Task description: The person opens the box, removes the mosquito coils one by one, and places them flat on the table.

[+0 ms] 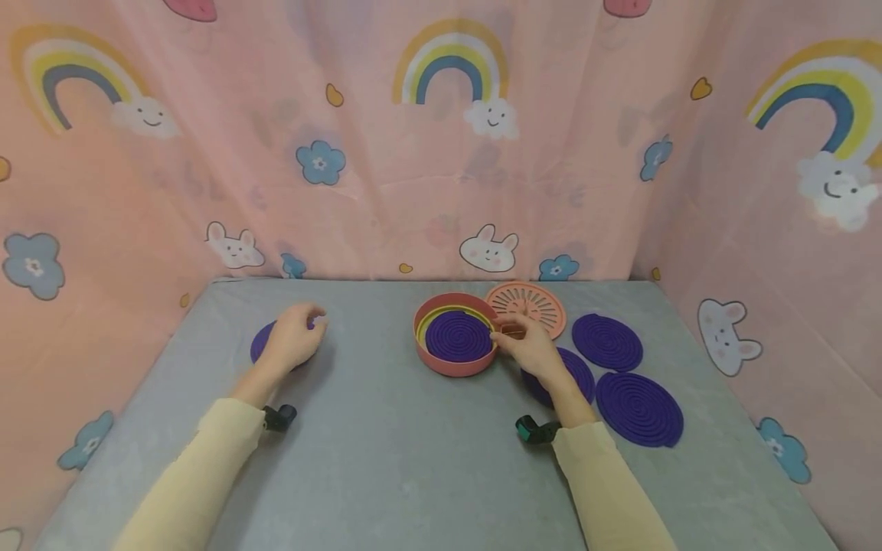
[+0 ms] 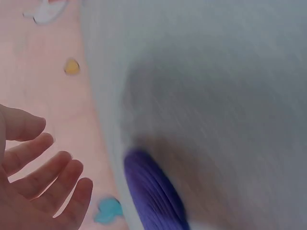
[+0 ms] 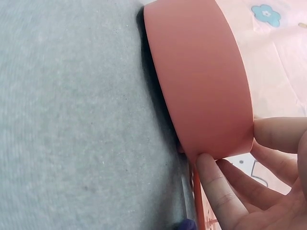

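Observation:
In the head view a round pink holder (image 1: pixel 459 370) contains a yellow ring-shaped piece (image 1: pixel 422 329) and a purple spiral-grooved coaster (image 1: pixel 458 337). My right hand (image 1: pixel 530 348) grips the holder's right side. The right wrist view has the thumb (image 3: pixel 280 133) at the holder's rim and a finger (image 3: pixel 218 184) against its outer wall. At the left, my left hand (image 1: pixel 296 337) hovers over another purple coaster (image 1: pixel 262 340), partly hiding it. Seen from the left wrist, the relaxed fingers (image 2: pixel 53 175) hold nothing, apart from that coaster (image 2: pixel 153 191).
A pink slotted lid-like disc (image 1: pixel 527 298) lies behind the right hand. Several purple coasters (image 1: pixel 639 409) lie on the right of the grey tabletop (image 1: pixel 406 459), one partly under the right wrist. A pink patterned curtain (image 1: pixel 386 207) surrounds the table on three sides.

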Demonstrator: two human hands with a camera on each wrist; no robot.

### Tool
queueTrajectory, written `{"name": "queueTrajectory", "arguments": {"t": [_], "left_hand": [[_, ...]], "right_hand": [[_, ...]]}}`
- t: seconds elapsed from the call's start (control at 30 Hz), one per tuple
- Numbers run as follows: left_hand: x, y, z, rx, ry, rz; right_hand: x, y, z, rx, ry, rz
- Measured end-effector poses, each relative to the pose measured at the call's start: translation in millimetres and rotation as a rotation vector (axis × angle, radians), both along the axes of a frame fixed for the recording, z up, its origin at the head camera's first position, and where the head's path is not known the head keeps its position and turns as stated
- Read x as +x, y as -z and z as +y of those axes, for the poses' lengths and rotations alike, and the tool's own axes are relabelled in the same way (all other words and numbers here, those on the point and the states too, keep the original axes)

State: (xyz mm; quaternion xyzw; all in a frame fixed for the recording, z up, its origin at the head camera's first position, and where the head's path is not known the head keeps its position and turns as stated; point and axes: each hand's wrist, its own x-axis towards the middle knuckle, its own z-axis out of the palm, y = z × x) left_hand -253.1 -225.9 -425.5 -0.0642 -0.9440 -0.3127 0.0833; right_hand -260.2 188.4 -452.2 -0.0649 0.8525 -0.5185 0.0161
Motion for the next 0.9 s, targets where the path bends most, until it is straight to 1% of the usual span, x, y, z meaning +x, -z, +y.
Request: {"name": "queueTrajectory", "arguments": {"t": [0.17, 0.33, 0.6, 0.7, 0.9], "left_hand": [[-3.1, -2.8, 30.3, 0.029, 0.071, -0.015], [-3.7, -6.0, 58.6, 0.016, 0.134, -0.010], [-6.6, -9.8, 92.8, 0.016, 0.171, 0.021], [-7.7, -11.4, 105.1, 0.017, 0.195, 0.027], [-9.8, -15.9, 131.6, 0.034, 0.252, 0.039]], "right_hand": [[1.6, -0.6, 0, -0.007, 0.008, -0.009], [2.7, 0.0, -1, -0.005, 0.012, -0.014], [-2.1, 1.9, 1, -0.012, -0.003, 0.007], [-2.8, 2.8, 1, -0.018, -0.011, 0.009], [-0.4, 1.9, 1, -0.017, 0.000, 0.006]]}}
